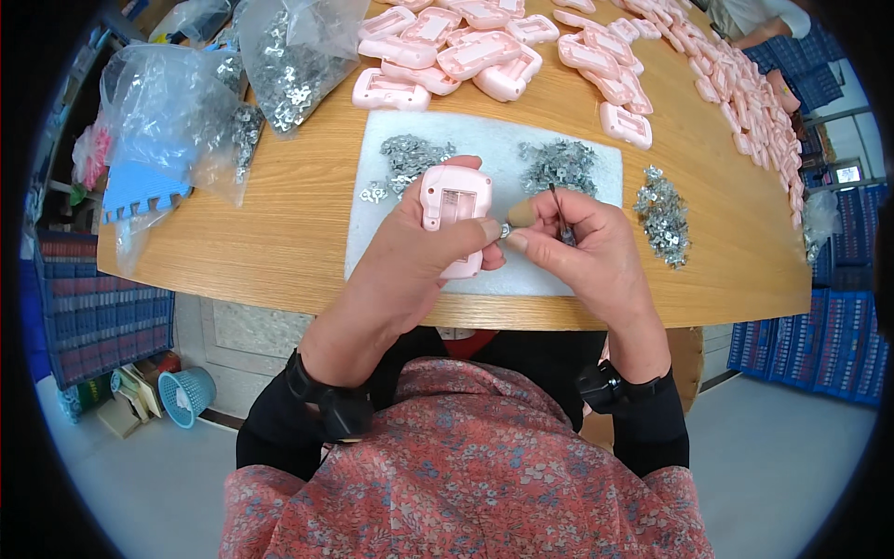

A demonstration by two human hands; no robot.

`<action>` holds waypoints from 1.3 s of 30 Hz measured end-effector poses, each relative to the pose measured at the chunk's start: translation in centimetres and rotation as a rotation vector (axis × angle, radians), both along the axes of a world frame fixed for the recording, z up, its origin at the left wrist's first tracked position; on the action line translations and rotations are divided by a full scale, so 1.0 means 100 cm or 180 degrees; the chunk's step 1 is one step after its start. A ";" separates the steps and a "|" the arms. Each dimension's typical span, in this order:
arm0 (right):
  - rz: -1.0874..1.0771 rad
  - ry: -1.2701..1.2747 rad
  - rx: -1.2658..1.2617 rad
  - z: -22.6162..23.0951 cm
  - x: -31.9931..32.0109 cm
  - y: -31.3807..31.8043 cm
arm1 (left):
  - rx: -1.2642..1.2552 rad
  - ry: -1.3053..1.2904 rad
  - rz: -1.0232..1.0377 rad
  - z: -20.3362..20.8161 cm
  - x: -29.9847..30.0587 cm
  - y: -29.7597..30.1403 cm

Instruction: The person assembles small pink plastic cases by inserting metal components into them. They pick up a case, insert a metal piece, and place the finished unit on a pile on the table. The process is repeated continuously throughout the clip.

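My left hand (410,244) is closed around a pink plastic casing (456,210), its rectangular battery compartment facing up. At the casing's right edge, my right hand (596,244) pinches a small silvery metal piece (505,230) between thumb and index finger; the left thumb reaches up to it. A tan cover sits on that index fingertip. A thin dark tool (564,224), its kind unclear, is also held among the right fingers. Beneath both hands lies a pale foam mat (484,135). It bears a left pile of metal pieces (414,154) and a right pile of metal clips (559,168).
More metal pieces (663,219) lie on the wooden table (279,219) right of the mat. Many pink casings (480,56) spread across the far side and right. Clear bags of metal parts (298,65) stand far left. Blue crates (810,345) and a basket (186,396) flank the table.
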State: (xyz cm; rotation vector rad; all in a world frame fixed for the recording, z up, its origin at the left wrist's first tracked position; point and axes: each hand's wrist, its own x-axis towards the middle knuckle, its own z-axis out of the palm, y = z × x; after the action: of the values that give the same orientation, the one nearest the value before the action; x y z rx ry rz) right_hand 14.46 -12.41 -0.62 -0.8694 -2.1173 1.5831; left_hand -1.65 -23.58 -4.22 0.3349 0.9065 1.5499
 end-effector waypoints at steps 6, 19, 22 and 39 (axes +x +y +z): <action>-0.0034 -0.0067 -0.0520 -0.009 0.004 0.005 | 0.0009 0.1074 0.0130 0.006 0.011 0.000; 0.0157 -0.0308 0.1947 -0.002 -0.015 -0.002 | -0.0288 -0.0415 -0.0464 -0.002 0.005 0.000; 0.0243 -0.0351 0.2579 -0.008 -0.015 -0.007 | -0.0336 -0.0417 -0.0392 -0.002 0.008 0.002; -0.0062 0.0079 -0.1514 -0.008 0.005 0.006 | 0.0244 0.2671 -0.0628 0.001 -0.002 -0.003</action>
State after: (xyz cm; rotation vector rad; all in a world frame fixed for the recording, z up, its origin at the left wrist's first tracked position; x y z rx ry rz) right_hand 14.95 -11.81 -1.38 -0.9991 -1.7296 2.1162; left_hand -1.89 -23.93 -4.10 1.1480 1.3979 1.2510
